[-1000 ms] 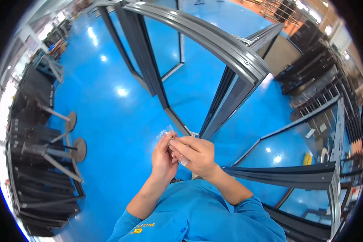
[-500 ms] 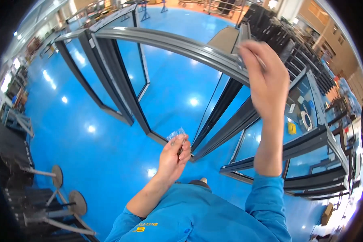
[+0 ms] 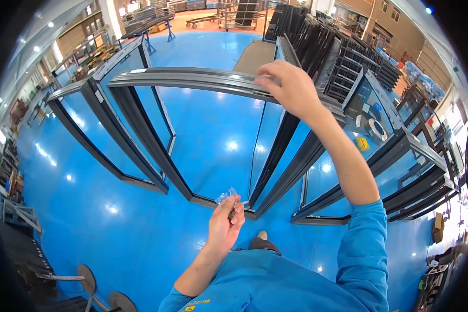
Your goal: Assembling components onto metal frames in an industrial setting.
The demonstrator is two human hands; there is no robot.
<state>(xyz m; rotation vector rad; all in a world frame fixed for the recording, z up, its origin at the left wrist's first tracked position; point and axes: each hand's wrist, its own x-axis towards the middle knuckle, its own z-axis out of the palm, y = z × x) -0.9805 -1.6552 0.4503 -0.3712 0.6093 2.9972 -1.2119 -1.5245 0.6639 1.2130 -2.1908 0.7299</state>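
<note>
Grey frame (image 3: 192,77): my right hand (image 3: 292,89) is at its top, hold unclear; before it, my left hand (image 3: 226,224) grips clear plastic (image 3: 225,196).

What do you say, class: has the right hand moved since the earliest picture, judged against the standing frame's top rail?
Yes: the right hand has moved forward, away from the left hand, to the grey top rail.

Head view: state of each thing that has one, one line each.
Left hand: closed around the clear plastic bag.
Clear plastic bag: crumpled, partly hidden by fingers.
Right hand: fingers curled, at the frame's top rail; grip unclear.
Dark frame: upright on the floor.
Right sleeve: ends near the elbow, forearm bare.
Blue floor: shiny, reflecting lights.
</note>
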